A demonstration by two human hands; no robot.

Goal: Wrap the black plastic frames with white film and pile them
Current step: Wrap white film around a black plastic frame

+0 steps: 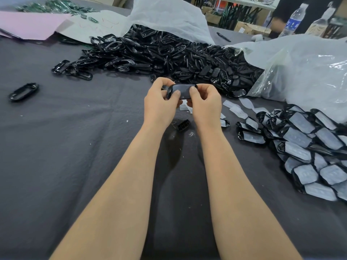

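Far left on the grey cloth [75, 147] one stray frame [23, 91] lies alone; behind it the heap of unwrapped frames [159, 53] spills from a white bag [169, 15]. Centre: the left hand [159, 102] pinches the left end of the frame in work [169, 93], thumb on the front face, fingers curled behind. This frame is held level above the cloth between both hands, and a pale film [184, 89] appears to lie across its face. The right hand [204, 102] pinches the right end in the same way. Step judged: smoothing and tucking the film — mid-wrap, not yet piled. To do it well, the thumbs should press from the middle outward so the film sits flat without creases, then one hand folds an end round the back while the other steadies the frame; a hard pull risks tearing or skewing the film. Right of the hands, loose film pieces [236, 109] lie on the cloth, within reach for the next frame. Far right, the pile of wrapped frames [304, 147] — the finished piece belongs there, laid flat.
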